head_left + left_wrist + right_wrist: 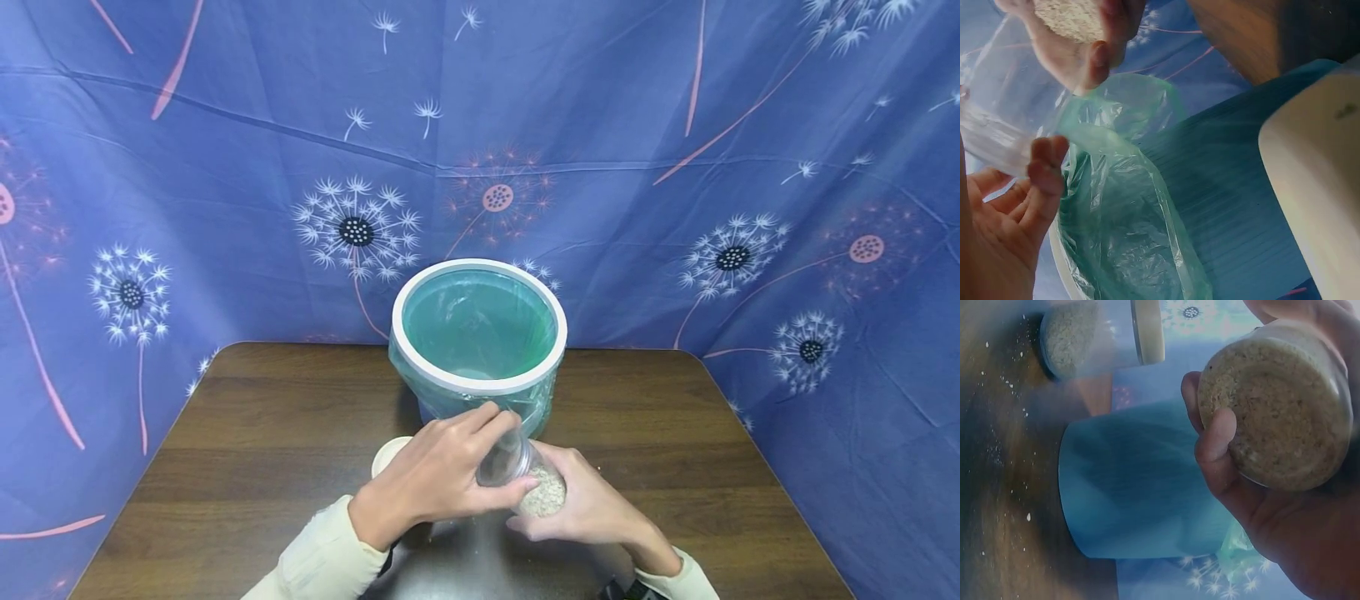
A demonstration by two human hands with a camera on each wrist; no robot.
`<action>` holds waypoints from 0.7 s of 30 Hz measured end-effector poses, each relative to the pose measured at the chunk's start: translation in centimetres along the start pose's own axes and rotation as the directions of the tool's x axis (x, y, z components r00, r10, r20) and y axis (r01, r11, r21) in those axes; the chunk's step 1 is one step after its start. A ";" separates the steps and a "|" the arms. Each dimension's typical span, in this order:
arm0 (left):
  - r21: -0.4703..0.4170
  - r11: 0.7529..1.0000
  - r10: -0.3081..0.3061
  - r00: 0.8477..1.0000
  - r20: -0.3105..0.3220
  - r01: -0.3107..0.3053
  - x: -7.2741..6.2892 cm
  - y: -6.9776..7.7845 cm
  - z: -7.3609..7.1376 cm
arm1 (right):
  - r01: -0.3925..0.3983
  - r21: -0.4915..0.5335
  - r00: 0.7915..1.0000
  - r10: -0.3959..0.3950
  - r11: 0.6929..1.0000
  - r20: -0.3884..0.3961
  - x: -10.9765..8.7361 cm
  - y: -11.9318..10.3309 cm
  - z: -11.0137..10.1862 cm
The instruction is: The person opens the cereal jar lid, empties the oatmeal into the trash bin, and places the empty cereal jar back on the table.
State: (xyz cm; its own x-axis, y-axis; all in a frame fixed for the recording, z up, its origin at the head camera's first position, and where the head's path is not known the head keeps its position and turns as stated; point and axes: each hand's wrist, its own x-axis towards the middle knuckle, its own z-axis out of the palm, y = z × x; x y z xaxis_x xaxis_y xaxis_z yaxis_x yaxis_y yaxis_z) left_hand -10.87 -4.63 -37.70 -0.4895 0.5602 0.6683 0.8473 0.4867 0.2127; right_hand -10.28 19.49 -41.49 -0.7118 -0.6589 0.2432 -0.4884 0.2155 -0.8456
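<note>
Both hands hold a clear jar [504, 460] tilted above the table, close in front of a bin lined with a green bag. My left hand [442, 467] grips its clear end, thumb and fingers spread around it. At the other end my right hand [592, 500] is wrapped around the part filled with pale flakes [545, 492]. The right wrist view shows the jar's base [1279, 412] with the flakes pressed against it. Beside my left wrist stands a second jar [1091, 337], partly filled with similar flakes, under a cream lid [386, 454].
The round bin [480, 387] has a white rim and a green bag [1129, 212] folded over its outside. White crumbs [1029, 517] lie scattered on the brown wooden table [300, 400]. A blue dandelion-print cloth [615, 233] hangs behind and at both sides.
</note>
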 end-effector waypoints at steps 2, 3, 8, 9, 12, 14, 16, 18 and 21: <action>0.042 0.999 0.028 0.999 -0.022 -0.027 0.1 0.0 0.2 | -0.012 0.002 1.000 0.012 1.000 -0.007 0.0 -0.2 0.2; 0.057 0.998 0.037 0.999 -0.028 -0.035 0.1 0.0 0.3 | -0.015 0.000 1.000 0.015 1.000 -0.011 0.0 -0.2 0.3; 0.108 0.992 0.067 0.997 -0.050 -0.061 0.2 -0.1 0.5 | -0.037 -0.023 0.998 0.036 0.999 -0.055 0.0 -0.3 0.9; 0.115 0.991 0.068 0.996 -0.054 -0.062 0.2 0.0 0.5 | -0.033 -0.030 0.997 0.031 0.999 -0.066 0.1 -0.3 1.0; 0.125 0.991 0.056 0.997 -0.059 -0.048 0.2 0.0 0.5 | -0.012 -0.055 0.995 0.006 0.998 -0.103 0.1 -0.1 1.3; 0.131 0.991 0.042 0.997 -0.062 -0.034 0.3 0.1 0.6 | 0.005 -0.066 0.992 -0.013 0.998 -0.123 0.2 0.0 1.5; 0.132 0.991 0.028 0.998 -0.065 -0.019 0.4 0.2 0.8 | 0.014 -0.066 0.990 -0.023 0.998 -0.142 0.3 0.1 1.6; 0.142 0.990 0.023 0.997 -0.074 -0.013 0.5 0.2 0.9 | 0.017 -0.064 0.987 -0.027 0.998 -0.156 0.3 0.2 1.6; 0.163 0.986 0.028 0.995 -0.096 -0.012 0.6 0.3 1.0 | 0.020 -0.064 0.985 -0.031 0.998 -0.169 0.3 0.3 1.7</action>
State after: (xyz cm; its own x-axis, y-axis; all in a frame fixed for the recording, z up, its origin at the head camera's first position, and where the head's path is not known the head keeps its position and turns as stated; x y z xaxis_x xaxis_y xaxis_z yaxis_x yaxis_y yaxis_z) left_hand -11.17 -3.45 -37.93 -0.4439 0.5064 0.7393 0.8079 0.5831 0.0856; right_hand -9.76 18.11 -42.45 -0.7714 -0.5341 0.3459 -0.5340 0.2477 -0.8084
